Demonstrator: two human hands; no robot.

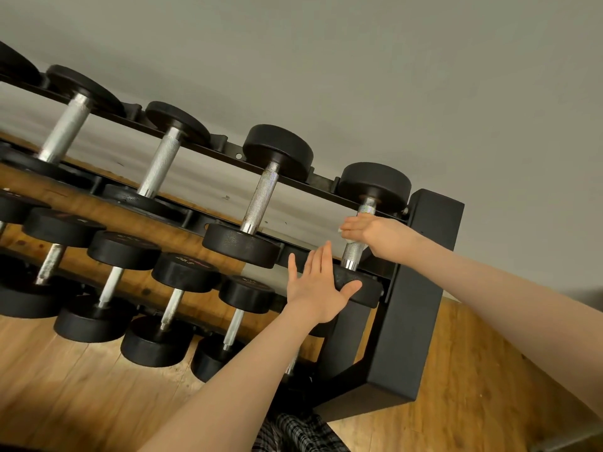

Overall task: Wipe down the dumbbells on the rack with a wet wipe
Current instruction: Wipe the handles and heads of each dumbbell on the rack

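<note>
My right hand (365, 231) wraps the white wet wipe (347, 238) around the knurled steel handle of the end dumbbell (375, 184) on the rack's (421, 288) top tier. My left hand (318, 285), fingers spread, presses flat against its black near head.

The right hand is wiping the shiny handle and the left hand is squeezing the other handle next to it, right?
Not quite. In the head view the left hand lies flat and open against that same dumbbell's black weight. The right hand does wipe the shiny handle.
</note>
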